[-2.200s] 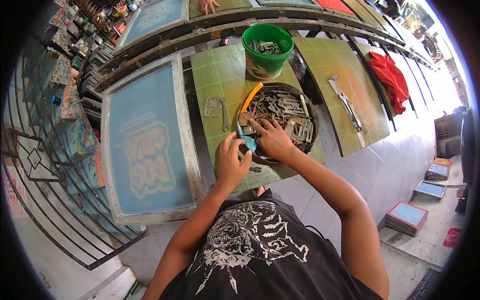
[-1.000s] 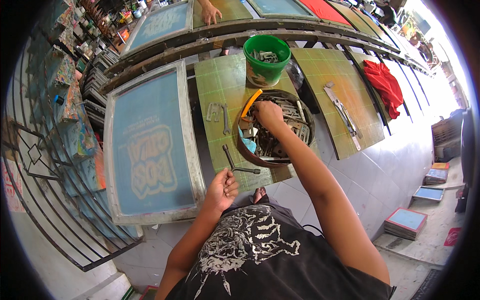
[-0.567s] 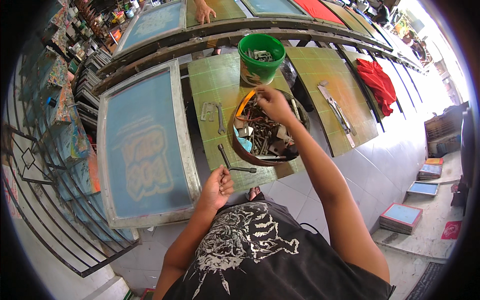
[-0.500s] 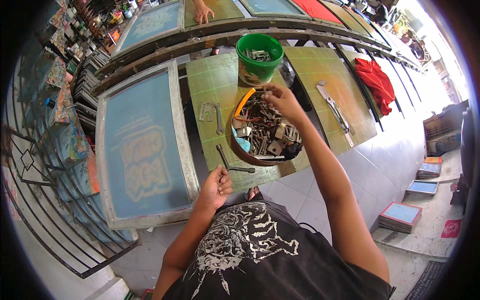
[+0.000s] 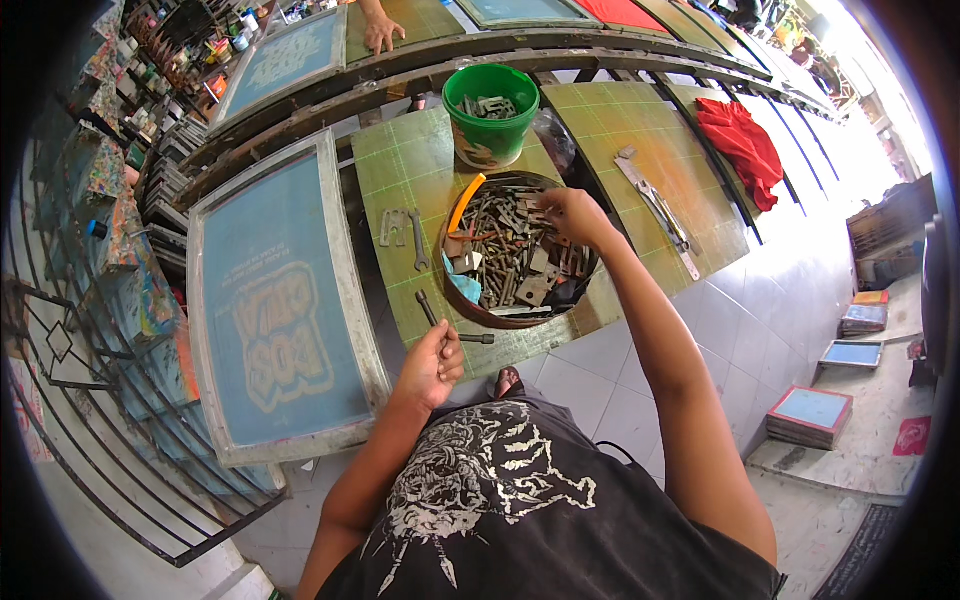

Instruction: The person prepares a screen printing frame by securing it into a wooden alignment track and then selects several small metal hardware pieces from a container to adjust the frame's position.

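Note:
My left hand (image 5: 434,365) is closed around a dark three-armed socket wrench (image 5: 477,338) at the front of the green gridded board (image 5: 385,170). My right hand (image 5: 578,222) reaches into the right side of a round rusty tin (image 5: 532,321) full of bolts, plates and metal brackets, fingers bent together; what they hold is unclear. An orange curved strip (image 5: 463,205) and a light-blue piece (image 5: 465,287) lie at the tin's left. Left of it are an open-ended spanner (image 5: 420,242) and a metal bracket (image 5: 390,228). A green bucket (image 5: 495,132) with metal parts stands behind it.
At left are a framed blue screen (image 5: 275,330) and a black railing (image 5: 75,385). Another board on the right carries long metal strips (image 5: 650,208); beyond lies red cloth (image 5: 740,150). Another person's hand (image 5: 385,32) rests at the far table. Stacked frames (image 5: 808,415) sit at lower right.
My left hand, open beside the tin earlier, now grips the socket wrench. My right hand rose from the tin's upper left, then moved rightward and back down among the parts.

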The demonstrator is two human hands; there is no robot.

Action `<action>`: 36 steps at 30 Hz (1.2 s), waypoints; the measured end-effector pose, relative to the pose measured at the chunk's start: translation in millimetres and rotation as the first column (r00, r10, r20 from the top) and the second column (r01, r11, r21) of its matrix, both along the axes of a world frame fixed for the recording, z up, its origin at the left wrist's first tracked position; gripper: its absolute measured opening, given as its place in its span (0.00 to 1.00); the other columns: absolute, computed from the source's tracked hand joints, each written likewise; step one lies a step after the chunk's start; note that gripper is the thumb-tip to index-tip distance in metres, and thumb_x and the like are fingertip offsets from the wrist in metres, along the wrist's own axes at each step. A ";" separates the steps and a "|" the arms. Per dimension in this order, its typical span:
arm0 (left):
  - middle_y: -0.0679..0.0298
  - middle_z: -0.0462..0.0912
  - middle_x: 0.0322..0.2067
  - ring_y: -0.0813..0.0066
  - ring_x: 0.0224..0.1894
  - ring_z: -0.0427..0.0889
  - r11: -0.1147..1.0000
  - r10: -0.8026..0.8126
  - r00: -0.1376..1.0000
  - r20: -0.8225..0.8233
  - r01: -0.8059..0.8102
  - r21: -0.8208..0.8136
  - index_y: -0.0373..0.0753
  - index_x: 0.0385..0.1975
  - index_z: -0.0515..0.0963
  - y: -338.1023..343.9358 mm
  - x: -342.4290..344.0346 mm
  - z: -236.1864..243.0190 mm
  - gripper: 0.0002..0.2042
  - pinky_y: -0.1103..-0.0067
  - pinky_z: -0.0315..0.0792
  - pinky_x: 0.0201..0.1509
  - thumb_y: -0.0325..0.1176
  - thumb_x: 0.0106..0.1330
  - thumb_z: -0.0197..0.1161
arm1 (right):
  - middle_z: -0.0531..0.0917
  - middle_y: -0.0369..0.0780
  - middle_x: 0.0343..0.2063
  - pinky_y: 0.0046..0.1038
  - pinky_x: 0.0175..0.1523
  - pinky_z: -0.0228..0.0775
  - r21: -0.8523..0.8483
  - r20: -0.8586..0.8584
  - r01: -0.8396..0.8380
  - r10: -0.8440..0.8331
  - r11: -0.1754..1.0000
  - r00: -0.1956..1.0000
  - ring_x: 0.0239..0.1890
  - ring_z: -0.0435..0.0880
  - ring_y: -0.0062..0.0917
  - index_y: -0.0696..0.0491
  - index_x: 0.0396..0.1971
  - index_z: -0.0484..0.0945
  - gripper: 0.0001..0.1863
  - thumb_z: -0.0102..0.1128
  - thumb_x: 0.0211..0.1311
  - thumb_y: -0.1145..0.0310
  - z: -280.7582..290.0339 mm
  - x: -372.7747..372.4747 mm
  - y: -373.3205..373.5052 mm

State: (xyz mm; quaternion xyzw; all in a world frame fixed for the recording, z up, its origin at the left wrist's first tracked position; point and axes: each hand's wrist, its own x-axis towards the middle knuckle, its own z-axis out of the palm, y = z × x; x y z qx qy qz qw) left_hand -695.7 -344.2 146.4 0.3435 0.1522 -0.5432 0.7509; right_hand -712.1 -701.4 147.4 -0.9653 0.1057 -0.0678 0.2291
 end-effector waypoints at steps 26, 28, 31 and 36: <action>0.75 0.59 0.14 0.88 0.12 0.52 0.988 0.113 0.972 0.204 -0.132 0.080 0.41 0.28 0.70 44.9 -27.1 -2.7 0.11 0.86 0.47 0.14 0.40 0.72 0.51 | 0.83 0.33 0.28 0.22 0.32 0.67 0.737 0.264 0.218 -0.570 0.639 0.778 0.29 0.78 0.17 0.55 0.31 0.81 0.13 0.58 0.63 0.60 81.8 94.0 -120.6; 0.75 0.57 0.13 0.88 0.12 0.52 0.984 0.114 0.960 0.256 -0.144 0.104 0.41 0.28 0.70 53.6 -31.7 -5.2 0.11 0.86 0.46 0.13 0.39 0.72 0.51 | 0.83 0.33 0.29 0.20 0.34 0.66 0.792 0.234 0.198 -0.587 0.577 0.775 0.30 0.78 0.16 0.53 0.31 0.81 0.13 0.57 0.63 0.59 86.8 110.3 -125.8; 0.76 0.56 0.13 0.88 0.11 0.51 0.975 0.142 0.955 0.259 -0.180 0.129 0.40 0.28 0.70 67.6 -38.3 -9.4 0.11 0.86 0.46 0.13 0.39 0.72 0.51 | 0.83 0.33 0.29 0.20 0.34 0.66 0.772 0.203 0.224 -0.564 0.595 0.801 0.30 0.78 0.16 0.53 0.31 0.81 0.12 0.57 0.63 0.59 86.7 131.8 -143.5; 0.75 0.57 0.14 0.88 0.13 0.52 0.939 0.155 0.914 0.375 -0.254 0.230 0.38 0.28 0.70 81.4 -45.6 -4.0 0.12 0.86 0.46 0.15 0.38 0.71 0.52 | 0.79 0.31 0.24 0.16 0.25 0.60 0.818 0.203 0.152 -0.525 0.555 0.826 0.22 0.71 0.11 0.53 0.30 0.79 0.11 0.57 0.65 0.61 85.6 165.0 -166.3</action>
